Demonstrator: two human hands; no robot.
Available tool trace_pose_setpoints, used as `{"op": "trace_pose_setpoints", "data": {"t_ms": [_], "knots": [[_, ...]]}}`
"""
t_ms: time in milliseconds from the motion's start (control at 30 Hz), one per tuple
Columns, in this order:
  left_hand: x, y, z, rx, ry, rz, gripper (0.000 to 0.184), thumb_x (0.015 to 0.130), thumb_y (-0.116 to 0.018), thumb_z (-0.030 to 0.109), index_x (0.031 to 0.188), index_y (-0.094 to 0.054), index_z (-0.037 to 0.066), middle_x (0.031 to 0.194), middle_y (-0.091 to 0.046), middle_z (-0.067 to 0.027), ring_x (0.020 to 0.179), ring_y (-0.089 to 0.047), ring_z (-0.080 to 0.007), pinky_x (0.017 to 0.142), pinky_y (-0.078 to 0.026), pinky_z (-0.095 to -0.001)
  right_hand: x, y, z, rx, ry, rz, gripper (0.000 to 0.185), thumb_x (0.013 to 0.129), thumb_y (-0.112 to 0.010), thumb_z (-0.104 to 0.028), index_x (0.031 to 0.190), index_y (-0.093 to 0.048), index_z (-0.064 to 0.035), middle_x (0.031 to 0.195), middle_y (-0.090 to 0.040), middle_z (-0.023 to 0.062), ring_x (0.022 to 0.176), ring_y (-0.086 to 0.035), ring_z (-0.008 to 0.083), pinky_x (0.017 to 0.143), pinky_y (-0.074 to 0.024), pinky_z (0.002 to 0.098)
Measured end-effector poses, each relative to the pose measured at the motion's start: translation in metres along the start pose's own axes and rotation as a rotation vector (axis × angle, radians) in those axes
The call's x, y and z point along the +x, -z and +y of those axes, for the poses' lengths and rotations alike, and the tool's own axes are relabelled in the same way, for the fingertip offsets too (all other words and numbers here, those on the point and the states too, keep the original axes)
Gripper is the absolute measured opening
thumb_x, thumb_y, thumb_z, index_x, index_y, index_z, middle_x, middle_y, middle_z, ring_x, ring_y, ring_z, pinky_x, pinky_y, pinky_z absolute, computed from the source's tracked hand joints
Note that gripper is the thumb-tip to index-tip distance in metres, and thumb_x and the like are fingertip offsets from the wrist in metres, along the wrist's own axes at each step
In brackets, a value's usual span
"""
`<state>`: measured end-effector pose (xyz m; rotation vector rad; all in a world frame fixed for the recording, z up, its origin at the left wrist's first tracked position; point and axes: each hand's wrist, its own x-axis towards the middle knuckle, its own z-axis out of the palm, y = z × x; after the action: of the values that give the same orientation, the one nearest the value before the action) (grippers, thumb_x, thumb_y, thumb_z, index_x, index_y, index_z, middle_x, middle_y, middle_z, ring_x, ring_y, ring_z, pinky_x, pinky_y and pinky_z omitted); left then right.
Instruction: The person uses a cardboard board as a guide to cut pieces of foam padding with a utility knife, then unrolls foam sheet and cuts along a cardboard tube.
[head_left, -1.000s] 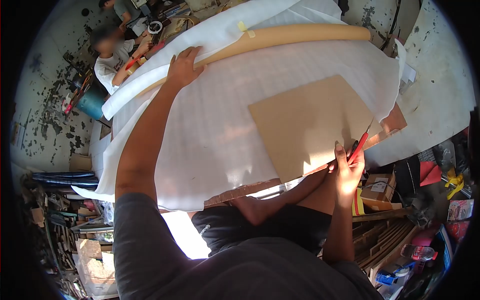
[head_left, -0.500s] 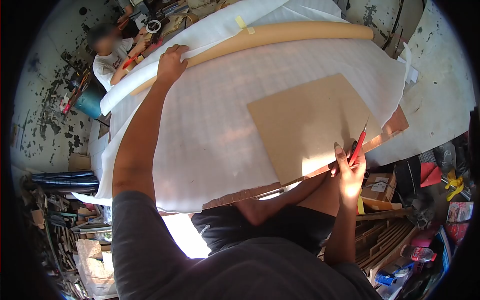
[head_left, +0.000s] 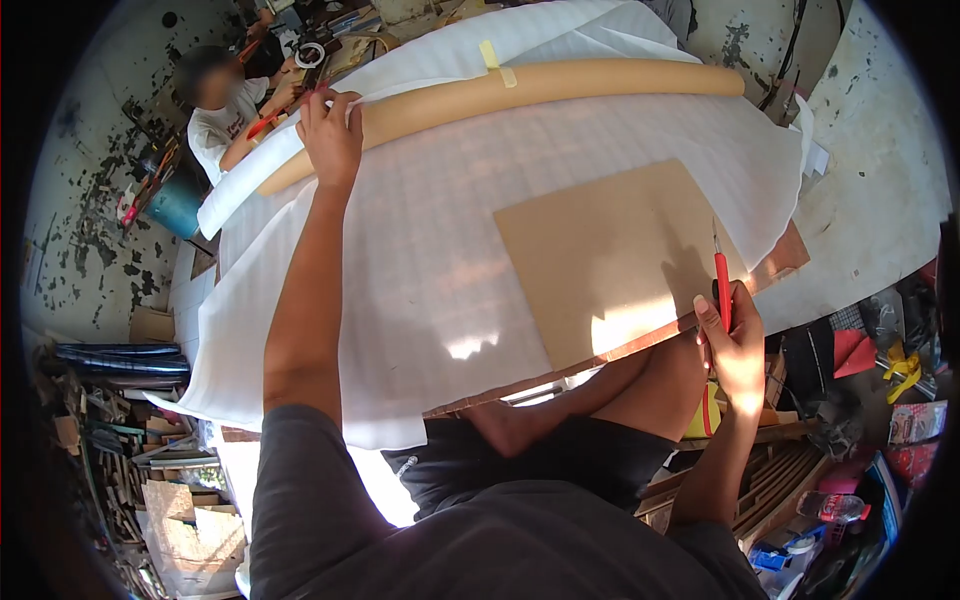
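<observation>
We're sporting a dark grey shirt (head_left: 520,545) at six o'clock, its short sleeve (head_left: 305,460) showing between seven and eight; we're wearing black shorts (head_left: 560,460), pale mark (head_left: 406,466) at their nine!

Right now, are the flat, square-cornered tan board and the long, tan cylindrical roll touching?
Apart: the head view shows bare white sheeting between the board and the roll along their facing edges.

1. Sheet (head_left: 420,250), centre: translucent white.
2. Roll (head_left: 610,82), upper centre: plain tan, with pale yellow tape (head_left: 489,54).
3. Board (head_left: 610,255), right of centre: plain light brown.
4. Pen-like tool (head_left: 722,277), right of centre: bright red.
5. Wall (head_left: 85,190), left: pale grey, blotched black.
6. Bucket (head_left: 177,208), upper left: teal.
</observation>
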<state>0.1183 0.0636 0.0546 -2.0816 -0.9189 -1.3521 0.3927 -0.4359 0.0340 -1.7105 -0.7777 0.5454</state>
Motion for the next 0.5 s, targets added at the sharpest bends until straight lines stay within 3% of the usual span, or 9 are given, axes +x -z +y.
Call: {"op": "trace_pose_setpoints", "data": {"t_ms": [33,133,267,333,400,433,500], "knots": [[-0.002,0.003,0.004,0.018,0.066,0.031,0.021,0.084,-0.079,0.018,0.104,-0.076,0.025,0.103,-0.053,-0.0026,0.101,-0.052,-0.0275,0.087,-0.040,-0.0440,0.001,-0.005,-0.009,0.041,0.002,-0.002,0.029,0.100,-0.071,-0.028,0.096,-0.053,-0.0052,0.069,-0.053,-0.0033,0.058,-0.050,0.0028,0.043,-0.0363,0.0195],[-0.013,0.009,0.023,0.059,0.228,0.176,0.022,0.083,-0.081,0.020,0.104,-0.077,0.028,0.100,-0.049,-0.0043,0.099,-0.048,-0.0286,0.088,-0.039,-0.0444,0.018,-0.014,-0.012,-0.011,0.092,-0.113,0.027,0.100,-0.071,-0.025,0.097,-0.054,-0.0041,0.071,-0.050,-0.0034,0.060,-0.045,0.0029,0.050,-0.0343,0.0192],[-0.033,-0.005,0.017,-0.104,0.358,0.239,0.022,0.084,-0.081,0.022,0.104,-0.079,0.029,0.098,-0.044,-0.0053,0.096,-0.044,-0.0281,0.089,-0.038,-0.0438,0.055,-0.041,-0.014,-0.181,0.267,-0.226,0.023,0.096,-0.073,-0.016,0.094,-0.056,-0.0011,0.074,-0.046,-0.0009,0.065,-0.040,0.0091,0.059,-0.0357,0.0263],[-0.035,-0.003,0.018,-0.137,0.326,0.286,0.021,0.085,-0.079,0.017,0.106,-0.078,0.023,0.090,-0.047,-0.0041,0.089,-0.047,-0.0241,0.085,-0.041,-0.0398,0.073,-0.059,-0.030,-0.278,0.286,-0.230,0.023,0.093,-0.074,-0.014,0.093,-0.056,-0.0005,0.072,-0.046,0.0018,0.066,-0.040,0.0115,0.059,-0.0376,0.0293],[-0.035,0.000,0.020,-0.446,0.454,0.189,0.019,0.086,-0.076,0.012,0.105,-0.076,0.015,0.080,-0.052,-0.0030,0.079,-0.050,-0.0193,0.086,-0.039,-0.0376,0.095,-0.077,-0.038,-0.382,0.298,-0.302,0.020,0.092,-0.073,-0.012,0.096,-0.057,-0.0009,0.071,-0.049,0.0046,0.065,-0.043,0.0128,0.060,-0.0394,0.0307],[-0.037,0.003,0.024,-0.423,0.434,0.203,0.016,0.088,-0.072,0.008,0.105,-0.073,0.009,0.074,-0.057,-0.0028,0.070,-0.053,-0.0166,0.083,-0.043,-0.0368,0.106,-0.088,-0.043,-0.384,0.298,-0.305,0.020,0.092,-0.073,-0.012,0.096,-0.057,-0.0009,0.071,-0.049,0.0046,0.065,-0.043,0.0128,0.060,-0.0394,0.0307],[-0.039,0.000,0.027,-0.519,0.476,0.212,0.017,0.090,-0.071,0.008,0.107,-0.071,0.008,0.077,-0.060,-0.0040,0.071,-0.056,-0.0165,0.080,-0.046,-0.0363,0.126,-0.111,-0.053,-0.377,0.362,-0.368,0.018,0.091,-0.071,-0.012,0.099,-0.058,-0.0013,0.071,-0.054,0.0075,0.065,-0.048,0.0143,0.061,-0.0419,0.0332]]}}
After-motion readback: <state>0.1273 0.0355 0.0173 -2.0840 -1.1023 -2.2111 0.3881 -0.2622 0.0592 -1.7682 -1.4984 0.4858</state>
